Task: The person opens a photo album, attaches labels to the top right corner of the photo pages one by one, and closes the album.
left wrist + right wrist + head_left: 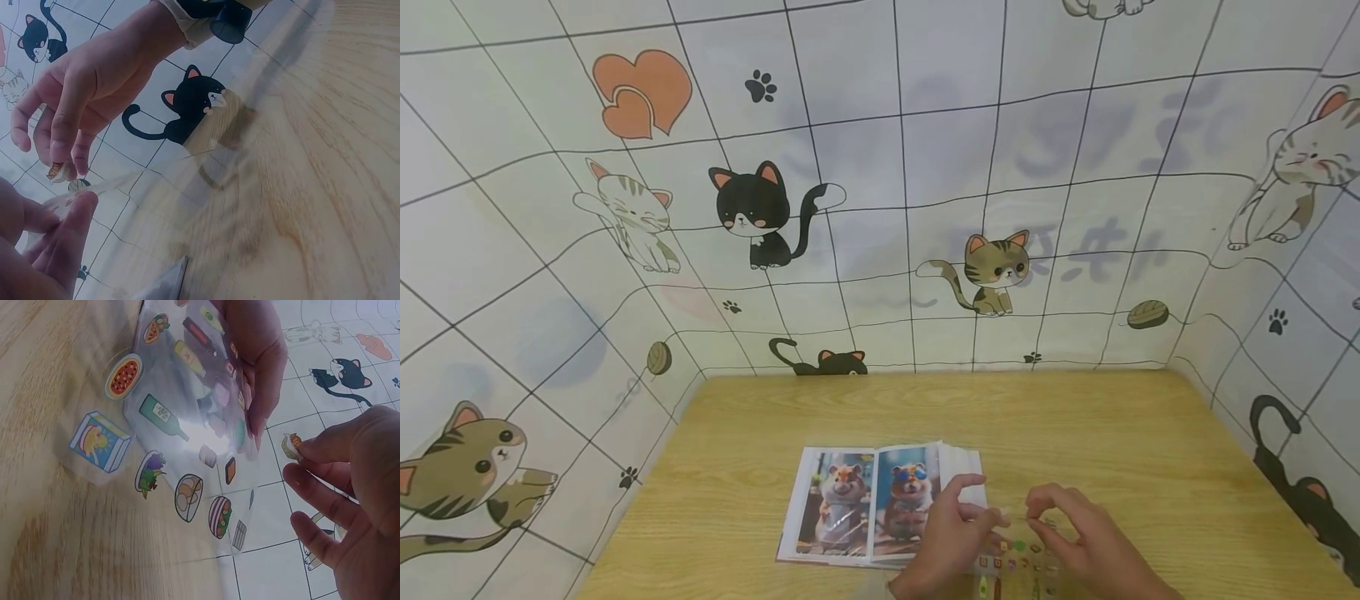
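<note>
A clear sheet printed with small food stickers (164, 415) hangs bent in my left hand (951, 529), whose thumb and fingers pinch its edge in the left wrist view. Beside it, my right hand (1086, 542) pinches one small orange and pale sticker (290, 445) between thumb and finger, apart from the sheet. Bottles, bowls and a blue box are among the pictures on the sheet. An open photo album (797, 504) lies to the left, partly covered by my left hand and wrist. Hamster pictures fill its two visible pages.
The wooden table (737, 433) extends behind and to both sides of the album. White walls or curtains (865, 167) with cat drawings and grid lines enclose it at the back, left and right.
</note>
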Tool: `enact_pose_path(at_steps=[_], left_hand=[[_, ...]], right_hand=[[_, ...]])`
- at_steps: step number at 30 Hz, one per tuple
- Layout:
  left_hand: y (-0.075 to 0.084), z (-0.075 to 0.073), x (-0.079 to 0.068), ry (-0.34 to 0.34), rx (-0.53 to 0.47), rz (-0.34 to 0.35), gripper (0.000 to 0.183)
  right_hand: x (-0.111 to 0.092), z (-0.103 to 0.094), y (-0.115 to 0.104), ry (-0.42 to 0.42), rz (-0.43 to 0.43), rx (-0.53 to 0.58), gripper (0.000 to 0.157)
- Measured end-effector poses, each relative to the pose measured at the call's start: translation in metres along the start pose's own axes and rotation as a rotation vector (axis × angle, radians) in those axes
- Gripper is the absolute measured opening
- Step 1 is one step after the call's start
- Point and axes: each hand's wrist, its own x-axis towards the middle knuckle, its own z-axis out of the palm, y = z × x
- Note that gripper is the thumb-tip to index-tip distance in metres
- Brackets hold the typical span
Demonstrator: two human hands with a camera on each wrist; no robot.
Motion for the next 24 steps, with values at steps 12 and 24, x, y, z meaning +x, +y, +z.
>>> enact_pose_path(at_steps=[12, 24], left_hand=[[-0.005, 0.004, 0.004, -0.03, -0.007, 0.004, 0.048], [-0.012, 0.013, 0.009, -0.042, 0.004, 0.038, 0.051]], right_hand=[[-0.001, 0.0, 0.005, -0.01, -0.033, 0.09, 0.046], [-0.004, -0.001, 0.01, 0.014, -0.024, 0.15, 0.047]])
